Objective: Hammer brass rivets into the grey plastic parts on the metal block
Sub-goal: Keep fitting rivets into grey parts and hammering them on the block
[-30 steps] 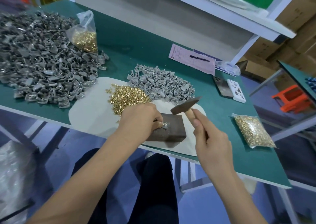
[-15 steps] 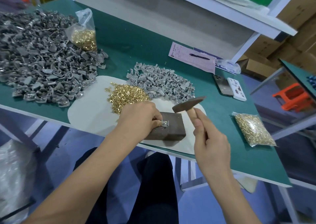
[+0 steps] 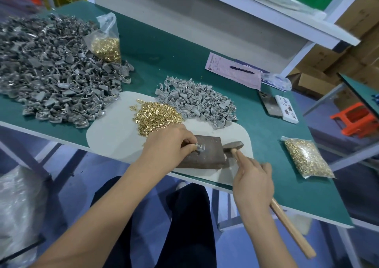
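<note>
- The left hand (image 3: 172, 142) pinches a small grey plastic part (image 3: 200, 147) between thumb and fingertips, holding it on top of the dark metal block (image 3: 205, 155).
- The right hand (image 3: 253, 182) is curled round the wooden handle of a hammer (image 3: 232, 145); the hammer's head lies low, just beside the block's right edge, and the handle's end sticks out past the wrist over the table's near edge.
- The block sits on a pale rounded mat (image 3: 106, 136), close to the near edge of the green table (image 3: 174, 48).
- A loose heap of brass rivets (image 3: 158, 117) lies on the mat just behind the left hand; a small pile of lighter grey parts (image 3: 196, 101) lies behind that, overlapping the mat's far edge.
- A large pile of darker grey parts (image 3: 51, 71) fills the table's left side, with a bag of rivets (image 3: 105, 42) leaning on it.
- A second rivet bag (image 3: 306, 159) lies well apart to the right, with bare green surface between it and the mat.
- Farther back lie a pink form (image 3: 231, 72) with a pen (image 3: 242, 70) on it, and two phones (image 3: 276, 108).
- A white shelf frame (image 3: 256, 28) rises behind the table; cardboard boxes (image 3: 361, 48) and an orange stool (image 3: 356, 119) stand to the right.
</note>
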